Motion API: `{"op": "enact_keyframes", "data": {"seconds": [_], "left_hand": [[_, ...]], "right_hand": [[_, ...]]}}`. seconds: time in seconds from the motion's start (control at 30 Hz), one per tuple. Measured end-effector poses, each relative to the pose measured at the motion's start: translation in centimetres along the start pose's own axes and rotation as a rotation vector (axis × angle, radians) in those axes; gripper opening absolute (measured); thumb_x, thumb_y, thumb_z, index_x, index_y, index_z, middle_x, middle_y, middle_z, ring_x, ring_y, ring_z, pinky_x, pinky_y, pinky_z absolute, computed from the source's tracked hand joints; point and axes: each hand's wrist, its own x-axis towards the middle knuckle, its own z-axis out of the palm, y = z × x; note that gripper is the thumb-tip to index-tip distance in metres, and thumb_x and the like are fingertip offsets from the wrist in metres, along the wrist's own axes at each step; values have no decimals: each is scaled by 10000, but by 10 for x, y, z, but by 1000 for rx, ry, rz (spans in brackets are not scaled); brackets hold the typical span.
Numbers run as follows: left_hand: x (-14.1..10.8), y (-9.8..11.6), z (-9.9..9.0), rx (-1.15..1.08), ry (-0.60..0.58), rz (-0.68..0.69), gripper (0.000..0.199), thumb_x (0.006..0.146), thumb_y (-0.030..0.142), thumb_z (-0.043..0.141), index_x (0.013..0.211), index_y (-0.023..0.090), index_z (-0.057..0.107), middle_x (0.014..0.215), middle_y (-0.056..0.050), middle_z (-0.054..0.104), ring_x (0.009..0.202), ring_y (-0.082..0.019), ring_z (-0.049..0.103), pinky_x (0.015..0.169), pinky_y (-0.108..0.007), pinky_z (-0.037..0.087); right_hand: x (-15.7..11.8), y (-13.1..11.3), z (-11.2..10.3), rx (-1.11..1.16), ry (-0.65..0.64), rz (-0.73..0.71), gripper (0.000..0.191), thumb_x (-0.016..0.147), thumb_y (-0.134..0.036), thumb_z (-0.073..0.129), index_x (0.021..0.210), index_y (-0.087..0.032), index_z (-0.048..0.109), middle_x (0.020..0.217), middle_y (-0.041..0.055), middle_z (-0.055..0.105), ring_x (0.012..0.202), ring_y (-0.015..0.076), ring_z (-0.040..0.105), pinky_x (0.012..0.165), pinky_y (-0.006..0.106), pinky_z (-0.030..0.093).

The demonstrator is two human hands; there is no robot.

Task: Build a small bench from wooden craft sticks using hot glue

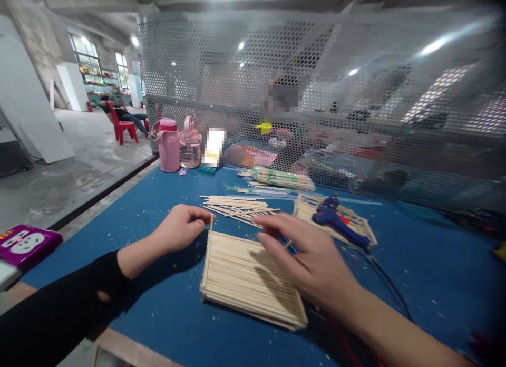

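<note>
A panel of pale wooden sticks laid side by side (241,274) lies on the blue table in front of me. At its far left corner, my left hand (184,227) pinches a short wooden stick (211,223) that stands upright. Over the panel's right part hovers my right hand (306,245), thumb and fingers apart, with nothing visible between them. It hides the far right part of the panel. Just beyond both hands is a loose pile of wooden sticks (237,204). A blue glue gun (342,224) rests on a stick frame (304,206) to the right.
A bagged bundle of sticks (282,178) lies farther back. At the back left stand a pink flask (169,151), a pink bottle (190,148) and a bright phone-like screen (213,147). A purple power strip (29,245) sits left. Perforated metal mesh (237,82) closes off the far side.
</note>
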Motion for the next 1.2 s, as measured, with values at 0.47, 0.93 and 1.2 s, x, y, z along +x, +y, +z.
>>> {"op": "enact_keyframes", "data": {"seconds": [0.47,0.93,1.2], "left_hand": [[-6,5,-1,199,-14,161,393,676,158,384,913,115,694,731,-22,684,682,-166,560,650,-247,410],[4,-6,-14,-17,-140,-130,327,630,198,502,890,104,676,666,-42,658,537,-118,545,527,-226,412],[6,-14,-13,-340,-361,-269,239,585,205,637,798,101,664,641,-19,619,549,-91,565,582,-243,436]], "right_hand": [[43,-19,72,185,-142,346,143,710,-198,550,830,-158,617,625,-13,569,573,107,480,552,221,345],[33,-23,74,215,-54,377,198,762,-212,459,686,-160,634,618,0,593,613,123,504,571,219,329],[30,-19,78,244,-67,401,213,766,-257,454,767,-158,643,748,24,642,722,154,545,661,245,369]]}}
